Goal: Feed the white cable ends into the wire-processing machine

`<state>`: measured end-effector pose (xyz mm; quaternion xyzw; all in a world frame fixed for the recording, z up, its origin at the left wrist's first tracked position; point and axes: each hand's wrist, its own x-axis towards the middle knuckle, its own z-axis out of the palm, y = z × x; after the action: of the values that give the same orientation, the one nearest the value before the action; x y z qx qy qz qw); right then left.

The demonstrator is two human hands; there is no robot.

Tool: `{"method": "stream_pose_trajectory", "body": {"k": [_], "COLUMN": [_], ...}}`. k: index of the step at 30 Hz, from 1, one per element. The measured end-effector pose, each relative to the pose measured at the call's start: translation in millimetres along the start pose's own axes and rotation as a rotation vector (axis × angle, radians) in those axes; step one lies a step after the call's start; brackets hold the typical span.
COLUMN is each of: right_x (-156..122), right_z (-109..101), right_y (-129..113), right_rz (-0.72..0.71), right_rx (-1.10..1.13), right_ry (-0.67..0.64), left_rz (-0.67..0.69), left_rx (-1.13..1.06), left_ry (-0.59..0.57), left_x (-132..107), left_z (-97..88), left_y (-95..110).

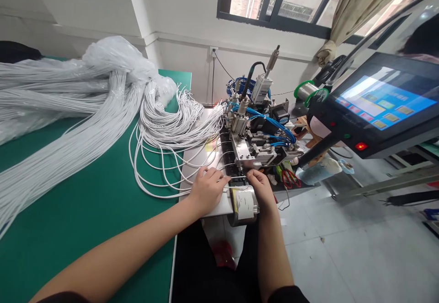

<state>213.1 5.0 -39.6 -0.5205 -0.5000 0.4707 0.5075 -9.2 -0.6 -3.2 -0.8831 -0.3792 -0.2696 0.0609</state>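
My left hand (208, 190) is closed in a pinch on a thin white cable (236, 177), over the front of a metal bench machine (243, 147). At the right end of the same cable, the fingertips of my right hand (259, 184) are pinched together. The cable lies level between the two hands, across the machine's dark track (230, 156). Several more white cables (171, 120) curve from the machine's left side onto the table. Below the hands sits a round motor (244, 207) with a pale label.
Long bundles of white cable (85, 143) in clear plastic lie on the green table (137, 239). A lit touch screen (384, 99) stands at right, near a green-rimmed wire spool (308, 92). Red-handled scissors (291, 179) lie beside the machine. Tiled floor (325, 248) shows at lower right.
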Motion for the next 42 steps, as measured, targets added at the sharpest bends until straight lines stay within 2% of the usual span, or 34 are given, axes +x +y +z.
{"method": "stream_pose_trajectory", "body": {"k": [4, 10, 16, 19, 21, 25, 30, 35, 42], "right_x": [-0.3, -6.3, -23.3, -36.2, -45.0, -56.8, -56.1, -47.6, -28.9], "right_z": [3.6, 6.5, -2.3, -10.5, -14.7, -16.0, -11.5, -11.4, -11.3], "right_y": [2.2, 2.7, 4.8, -4.1, -15.3, -37.5, -46.5, -45.6, -35.0], "right_rz": [0.069, 0.082, 0.015, -0.03, -0.074, -0.132, -0.183, -0.265, -0.299], "right_rx": [0.132, 0.171, 0.044, -0.038, -0.118, -0.246, -0.403, -0.42, -0.425], "right_ry": [0.021, 0.034, 0.205, 0.244, 0.203, 0.027, -0.078, -0.07, 0.037], "left_rz": [-0.002, 0.006, 0.009, 0.034, 0.052, 0.081, 0.106, 0.174, 0.195], "left_rx": [-0.016, -0.012, -0.011, -0.013, -0.015, -0.023, -0.034, -0.081, -0.081], "left_ry": [-0.007, -0.004, 0.017, 0.043, 0.059, 0.077, 0.086, 0.092, 0.107], "left_x": [0.6, 1.0, -0.1, -0.6, -0.8, -0.7, -1.3, -1.5, -1.1], "left_z": [-1.1, -2.8, -1.3, -0.9, -1.0, -1.8, -2.5, -3.2, -4.0], "left_y": [0.3, 1.2, 1.2, 0.8, 0.6, 0.8, 0.0, -1.7, -2.1]}}
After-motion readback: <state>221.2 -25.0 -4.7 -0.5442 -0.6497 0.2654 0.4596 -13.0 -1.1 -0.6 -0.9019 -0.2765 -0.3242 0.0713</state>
